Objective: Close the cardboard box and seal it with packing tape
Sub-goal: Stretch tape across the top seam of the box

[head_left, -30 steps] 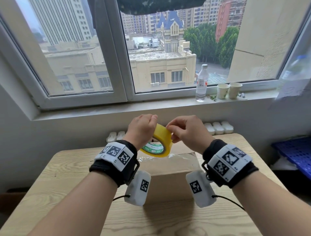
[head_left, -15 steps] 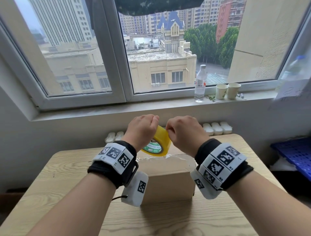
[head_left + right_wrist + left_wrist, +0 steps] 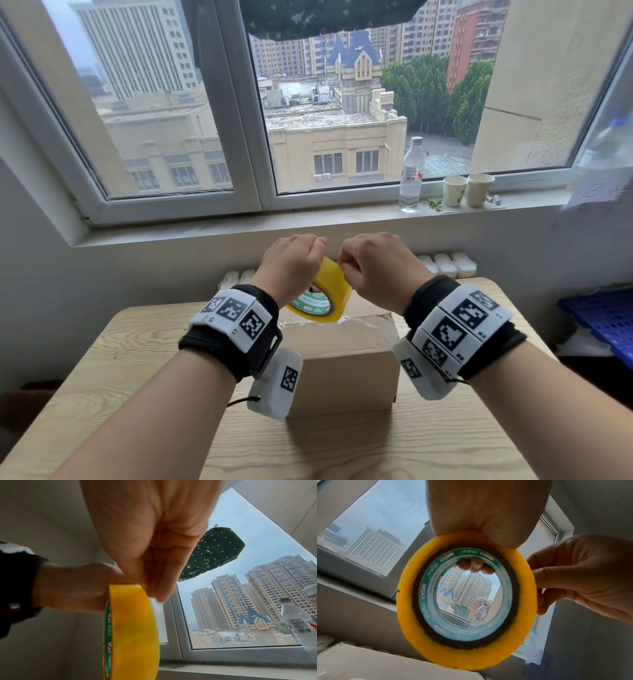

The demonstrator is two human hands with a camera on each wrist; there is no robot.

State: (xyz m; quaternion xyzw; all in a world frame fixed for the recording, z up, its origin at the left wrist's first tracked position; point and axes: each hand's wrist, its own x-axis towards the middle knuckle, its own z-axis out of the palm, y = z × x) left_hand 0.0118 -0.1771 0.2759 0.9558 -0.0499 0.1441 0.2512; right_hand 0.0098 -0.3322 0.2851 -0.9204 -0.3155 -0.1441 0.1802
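Observation:
A closed cardboard box (image 3: 342, 359) stands on the wooden table (image 3: 394, 452), with shiny clear tape along its far top edge. Above it my left hand (image 3: 291, 267) holds a yellow tape roll (image 3: 330, 291) with a green core, fingertips hooked through the core (image 3: 475, 565). My right hand (image 3: 373, 267) has its fingertips curled onto the roll's outer face near the top (image 3: 135, 615). Whether a tape end is lifted I cannot tell. A corner of the box (image 3: 376, 665) shows under the roll in the left wrist view.
On the windowsill stand a clear water bottle (image 3: 410, 174) and two paper cups (image 3: 467, 190). White radiator tops (image 3: 448, 263) sit behind the table. A blue crate (image 3: 606, 318) lies to the right of the table.
Both hands have drawn closer together over the roll. My right wrist has turned inward, its fingers shifting to the roll's upper edge. The box has not moved.

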